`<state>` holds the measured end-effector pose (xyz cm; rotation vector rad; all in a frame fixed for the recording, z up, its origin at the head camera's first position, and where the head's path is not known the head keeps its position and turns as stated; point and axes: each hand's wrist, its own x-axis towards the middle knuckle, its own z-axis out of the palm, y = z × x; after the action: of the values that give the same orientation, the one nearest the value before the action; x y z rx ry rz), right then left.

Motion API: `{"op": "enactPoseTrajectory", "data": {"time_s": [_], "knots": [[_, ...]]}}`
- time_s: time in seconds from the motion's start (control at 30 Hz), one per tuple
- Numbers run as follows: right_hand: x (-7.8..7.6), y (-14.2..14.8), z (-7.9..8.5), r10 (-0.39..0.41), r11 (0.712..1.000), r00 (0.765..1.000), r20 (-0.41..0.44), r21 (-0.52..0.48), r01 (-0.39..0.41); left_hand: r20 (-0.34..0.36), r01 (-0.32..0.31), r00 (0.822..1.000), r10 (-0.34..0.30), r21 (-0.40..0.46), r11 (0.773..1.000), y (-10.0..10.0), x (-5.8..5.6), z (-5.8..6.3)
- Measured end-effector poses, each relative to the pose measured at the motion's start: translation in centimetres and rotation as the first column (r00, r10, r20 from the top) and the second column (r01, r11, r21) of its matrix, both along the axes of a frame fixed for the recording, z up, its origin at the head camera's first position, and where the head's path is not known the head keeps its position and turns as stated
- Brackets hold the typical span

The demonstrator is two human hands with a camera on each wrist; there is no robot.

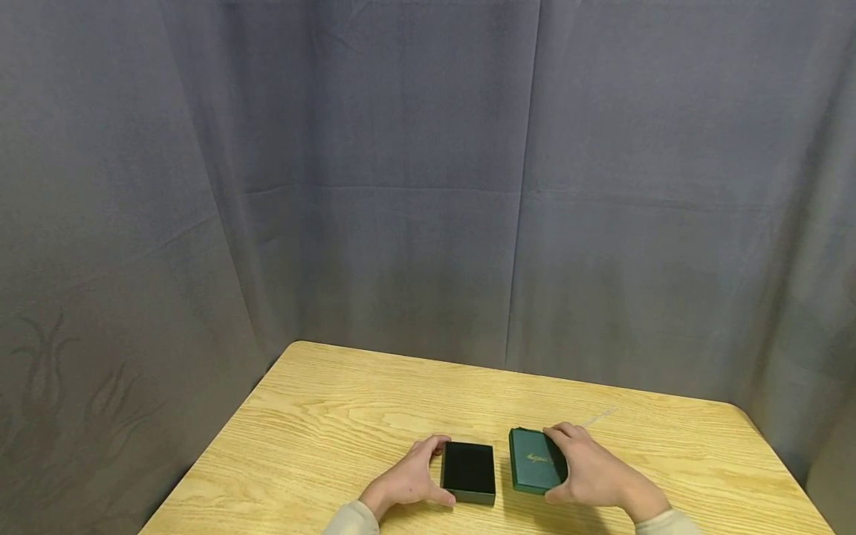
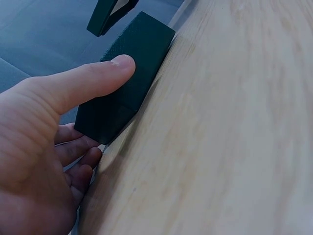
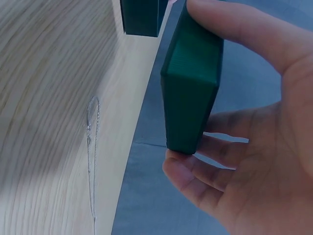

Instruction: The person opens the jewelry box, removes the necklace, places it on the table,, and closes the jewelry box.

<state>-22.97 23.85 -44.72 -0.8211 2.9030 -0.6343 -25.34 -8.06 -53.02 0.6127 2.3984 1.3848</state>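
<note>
A small dark green box base [image 1: 469, 472] with a black inside sits on the table. My left hand [image 1: 408, 477] grips it, thumb at the near side and fingers at the far side; the left wrist view shows the thumb [image 2: 105, 78] against its green wall. Just right of the base, my right hand [image 1: 595, 469] holds the green box lid [image 1: 533, 462], gold script on its top, raised off the table. Thumb and fingers span the lid's near and far edges. A thin silver chain necklace [image 3: 92, 147] lies on the tabletop beyond the right hand.
The wood-grain table [image 1: 321, 416] has rounded far corners. A grey curtain [image 1: 414, 186] hangs behind it and along both sides.
</note>
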Motion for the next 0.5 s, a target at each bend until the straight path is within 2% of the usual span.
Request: {"op": "enactPoseTrajectory", "data": {"time_s": [0.5], "knots": [[0.1,-1.3,0.0,0.012,1.000,0.999,-0.034,0.001,-0.012,0.001,0.001,1.000,-0.001,0.009,1.000,0.0,0.1,0.1]]}}
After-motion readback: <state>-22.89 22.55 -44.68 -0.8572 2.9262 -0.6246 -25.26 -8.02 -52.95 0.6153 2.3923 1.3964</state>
